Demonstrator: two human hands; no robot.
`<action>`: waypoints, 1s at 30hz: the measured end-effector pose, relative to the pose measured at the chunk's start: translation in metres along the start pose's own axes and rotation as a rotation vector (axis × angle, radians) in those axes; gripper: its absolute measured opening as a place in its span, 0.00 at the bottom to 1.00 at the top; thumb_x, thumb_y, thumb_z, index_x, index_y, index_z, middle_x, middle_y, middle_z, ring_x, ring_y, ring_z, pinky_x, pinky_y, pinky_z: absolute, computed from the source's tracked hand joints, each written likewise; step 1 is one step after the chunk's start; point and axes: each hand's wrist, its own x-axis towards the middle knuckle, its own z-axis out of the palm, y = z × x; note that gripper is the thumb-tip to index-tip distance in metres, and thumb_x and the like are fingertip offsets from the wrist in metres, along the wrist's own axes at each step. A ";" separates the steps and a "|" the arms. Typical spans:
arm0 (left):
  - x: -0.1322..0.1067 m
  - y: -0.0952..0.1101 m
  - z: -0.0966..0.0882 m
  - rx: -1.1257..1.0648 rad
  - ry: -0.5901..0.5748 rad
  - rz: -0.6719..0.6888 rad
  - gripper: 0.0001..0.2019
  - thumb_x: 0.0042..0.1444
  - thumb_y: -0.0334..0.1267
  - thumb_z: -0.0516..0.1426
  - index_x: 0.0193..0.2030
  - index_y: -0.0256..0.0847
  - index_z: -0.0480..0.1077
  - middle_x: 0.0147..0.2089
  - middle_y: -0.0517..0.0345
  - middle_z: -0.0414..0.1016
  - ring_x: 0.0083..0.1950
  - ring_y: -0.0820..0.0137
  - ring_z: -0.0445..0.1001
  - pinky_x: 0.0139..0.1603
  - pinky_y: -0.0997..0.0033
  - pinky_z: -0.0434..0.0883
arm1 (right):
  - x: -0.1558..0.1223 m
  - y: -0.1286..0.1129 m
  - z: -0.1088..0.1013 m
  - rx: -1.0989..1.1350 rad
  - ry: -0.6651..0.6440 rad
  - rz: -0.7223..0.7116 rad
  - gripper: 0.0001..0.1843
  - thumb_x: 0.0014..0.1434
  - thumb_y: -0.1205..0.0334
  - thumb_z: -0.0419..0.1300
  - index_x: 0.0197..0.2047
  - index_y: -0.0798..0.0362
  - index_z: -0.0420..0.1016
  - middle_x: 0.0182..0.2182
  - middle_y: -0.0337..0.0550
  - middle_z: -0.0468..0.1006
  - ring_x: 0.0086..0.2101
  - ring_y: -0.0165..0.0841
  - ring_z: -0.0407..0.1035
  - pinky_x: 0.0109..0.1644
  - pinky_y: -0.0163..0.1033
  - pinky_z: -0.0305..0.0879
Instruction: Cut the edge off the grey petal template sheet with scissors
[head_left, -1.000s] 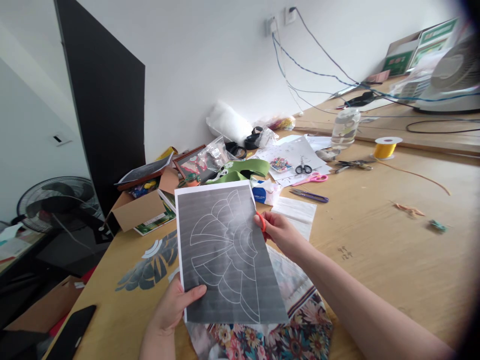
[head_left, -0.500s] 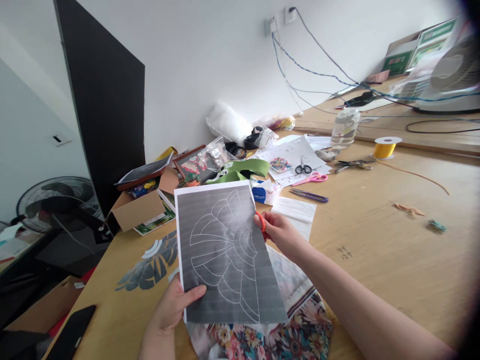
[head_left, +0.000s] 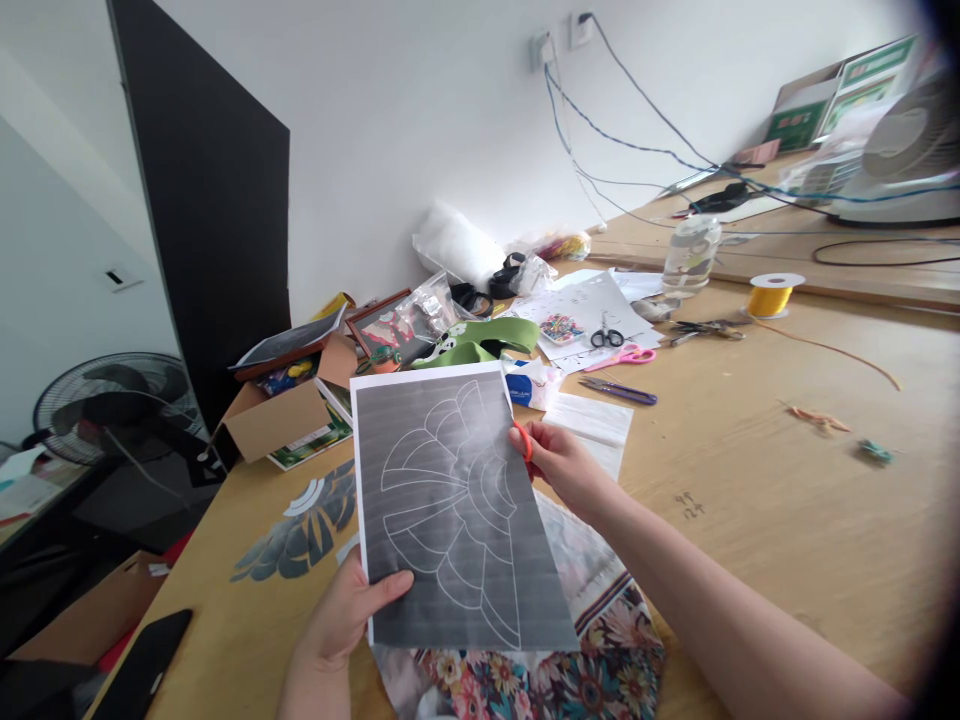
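A dark grey printed sheet (head_left: 427,540) with a fan-like pattern of white outlines is held up above the table. My left hand (head_left: 349,610) grips its lower left edge, thumb on the front and fingers behind. At the upper right edge, my right hand (head_left: 559,460) is closed round orange-handled scissors (head_left: 523,441); their blades are hidden by the sheet. Below the sheet lies floral fabric (head_left: 525,685). Cut grey paper pieces (head_left: 300,540) are laid out in a fan shape on the table to the left.
Behind the sheet are a cardboard box (head_left: 281,420), a green ribbon (head_left: 487,340), pink-handled scissors (head_left: 634,355) and purple thread snips (head_left: 619,390). A yellow spool (head_left: 771,297) and a water jar (head_left: 691,257) stand at right. A black phone (head_left: 146,665) lies at the left edge.
The sheet has shifted very slightly to the right. Both hands keep the same hold, and nothing else has visibly moved.
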 end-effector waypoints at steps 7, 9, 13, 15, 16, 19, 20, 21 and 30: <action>0.000 0.000 0.000 -0.001 -0.006 0.010 0.28 0.40 0.39 0.72 0.49 0.39 0.73 0.47 0.43 0.80 0.56 0.44 0.73 0.56 0.44 0.69 | -0.001 -0.001 0.001 -0.014 0.016 -0.011 0.29 0.48 0.34 0.63 0.23 0.50 0.59 0.17 0.33 0.63 0.20 0.27 0.58 0.26 0.37 0.53; 0.001 -0.001 0.000 -0.003 -0.003 0.014 0.28 0.40 0.40 0.72 0.50 0.39 0.73 0.48 0.43 0.79 0.55 0.44 0.73 0.56 0.43 0.68 | -0.001 -0.001 0.001 -0.015 0.015 -0.011 0.29 0.48 0.33 0.63 0.23 0.50 0.59 0.17 0.33 0.63 0.20 0.27 0.58 0.26 0.36 0.53; 0.000 -0.001 0.000 0.007 0.002 0.018 0.29 0.39 0.41 0.72 0.49 0.39 0.73 0.47 0.43 0.79 0.55 0.45 0.73 0.57 0.44 0.68 | -0.001 0.000 0.001 -0.005 0.008 -0.004 0.28 0.49 0.35 0.63 0.23 0.50 0.59 0.17 0.33 0.63 0.21 0.26 0.58 0.26 0.36 0.54; 0.000 0.000 0.001 0.013 0.006 0.019 0.28 0.39 0.41 0.72 0.49 0.39 0.73 0.47 0.43 0.80 0.54 0.45 0.74 0.56 0.44 0.68 | -0.001 0.001 0.000 0.008 0.002 0.003 0.28 0.49 0.36 0.64 0.23 0.50 0.60 0.18 0.33 0.63 0.21 0.26 0.58 0.27 0.36 0.54; 0.000 0.001 0.001 0.015 0.007 0.015 0.28 0.39 0.40 0.72 0.49 0.39 0.73 0.46 0.43 0.80 0.54 0.45 0.74 0.56 0.44 0.69 | 0.000 0.001 0.000 0.016 -0.001 0.005 0.28 0.49 0.36 0.64 0.24 0.51 0.60 0.18 0.33 0.63 0.21 0.26 0.59 0.27 0.36 0.54; -0.001 0.003 0.002 0.016 0.004 0.007 0.28 0.39 0.40 0.72 0.49 0.39 0.73 0.45 0.44 0.80 0.51 0.47 0.76 0.54 0.45 0.70 | 0.000 0.001 -0.001 0.032 -0.006 0.003 0.28 0.49 0.36 0.64 0.23 0.51 0.59 0.19 0.33 0.63 0.22 0.26 0.59 0.27 0.36 0.55; -0.002 0.003 0.003 0.015 0.003 0.007 0.28 0.39 0.40 0.72 0.49 0.38 0.73 0.45 0.44 0.80 0.50 0.48 0.77 0.54 0.46 0.70 | 0.000 0.001 -0.001 0.034 -0.006 0.002 0.28 0.49 0.36 0.64 0.23 0.51 0.59 0.19 0.33 0.63 0.22 0.26 0.59 0.28 0.36 0.55; -0.002 0.003 0.003 0.015 0.002 0.009 0.28 0.39 0.40 0.72 0.49 0.38 0.73 0.45 0.44 0.80 0.50 0.48 0.77 0.54 0.46 0.70 | 0.000 0.001 -0.001 0.035 -0.005 0.002 0.28 0.49 0.36 0.64 0.23 0.51 0.59 0.19 0.33 0.63 0.22 0.26 0.58 0.28 0.36 0.55; -0.001 0.001 0.001 0.010 0.002 0.007 0.28 0.39 0.39 0.72 0.49 0.39 0.73 0.44 0.45 0.80 0.50 0.47 0.77 0.54 0.44 0.70 | 0.000 0.000 0.001 0.017 0.019 -0.005 0.29 0.47 0.34 0.64 0.23 0.50 0.59 0.18 0.33 0.63 0.21 0.26 0.58 0.26 0.36 0.55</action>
